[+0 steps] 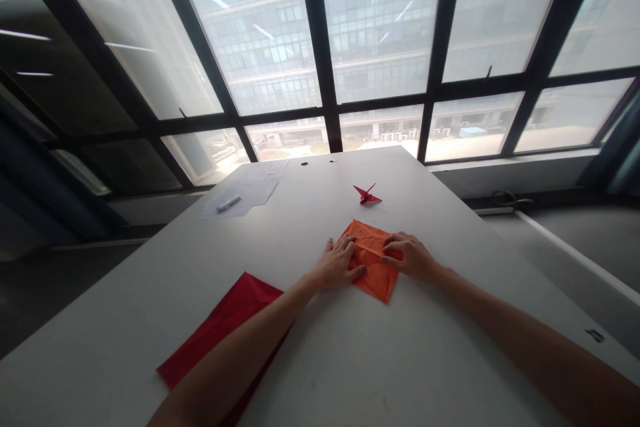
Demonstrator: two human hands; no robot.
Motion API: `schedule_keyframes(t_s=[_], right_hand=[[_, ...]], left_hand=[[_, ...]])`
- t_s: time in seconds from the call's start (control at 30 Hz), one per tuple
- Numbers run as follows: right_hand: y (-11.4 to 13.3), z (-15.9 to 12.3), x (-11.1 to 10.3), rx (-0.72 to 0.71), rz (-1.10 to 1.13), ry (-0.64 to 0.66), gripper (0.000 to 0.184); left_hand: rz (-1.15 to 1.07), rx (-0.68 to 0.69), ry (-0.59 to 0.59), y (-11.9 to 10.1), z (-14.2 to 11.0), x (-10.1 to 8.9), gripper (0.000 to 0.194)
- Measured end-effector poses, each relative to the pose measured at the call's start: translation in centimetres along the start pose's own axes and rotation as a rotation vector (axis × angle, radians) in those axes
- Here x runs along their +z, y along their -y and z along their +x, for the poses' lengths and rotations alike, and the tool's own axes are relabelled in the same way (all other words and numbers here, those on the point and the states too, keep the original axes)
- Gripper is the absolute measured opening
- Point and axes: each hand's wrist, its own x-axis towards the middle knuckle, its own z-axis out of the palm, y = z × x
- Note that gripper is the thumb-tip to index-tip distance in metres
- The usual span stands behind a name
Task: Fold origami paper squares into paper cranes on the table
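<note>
A creased square of orange origami paper [375, 276] lies on the white table in front of me, with fold lines across it. My left hand [336, 263] rests on its left side, fingers spread and pressing it down. On the right side, my right hand [411, 256] has its thumb and fingers curled together on the paper near a crease; the fingertips partly cover what they grip. Just beyond the orange paper sits a small red folded paper crane [367, 195]. A larger sheet of red paper [225, 313] lies to the left, partly under my left forearm.
The white table [310, 213] runs away from me towards tall windows [380, 20]. Printed paper sheets [253, 188] lie at its far left with a pale marker-like object [229, 203] on top. A small dark mark [595, 335] shows near the right edge.
</note>
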Motion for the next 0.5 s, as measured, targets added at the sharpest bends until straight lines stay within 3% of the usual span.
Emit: schedule_keyframes(t_s=[0.37, 0.5], right_hand=[[1.3, -0.1, -0.2, -0.082, -0.059, 0.027, 0.012], [1.9, 0.0, -0.2, -0.067, -0.064, 0.032, 0.011]], left_hand=[[0.062, -0.042, 0.079, -0.2, -0.6, 0.1, 0.057], [0.049, -0.052, -0.01, -0.8, -0.7, 0.1, 0.053]])
